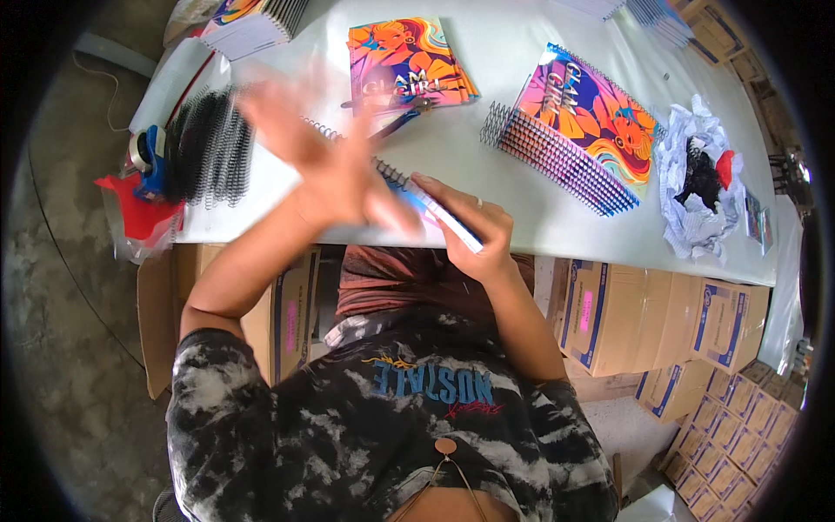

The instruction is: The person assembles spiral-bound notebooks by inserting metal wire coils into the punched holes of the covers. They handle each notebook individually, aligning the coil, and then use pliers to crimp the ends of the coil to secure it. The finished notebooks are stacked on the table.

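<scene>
A notebook (white page edges showing) slants by the near edge of the tabletop, a dark coil along its side.

The person's left grip, at the centre of the frame, is smeared by motion; its fingertips dissolve, and whether they touch the wire coil behind them cannot be told. That coil is partly covered by it, as is the lower end of a dark slender tool. Below, the booklet is partly hidden by the right grip, its cover too slanted and blurred to read. At left, the black coils blur into one another, uncountable. The upper edge cuts off the notebook stack at upper left. In the crumpled paper at right, the dark tangle is indistinct. A speck on the worktop, upper right, is too small to identify.
</scene>
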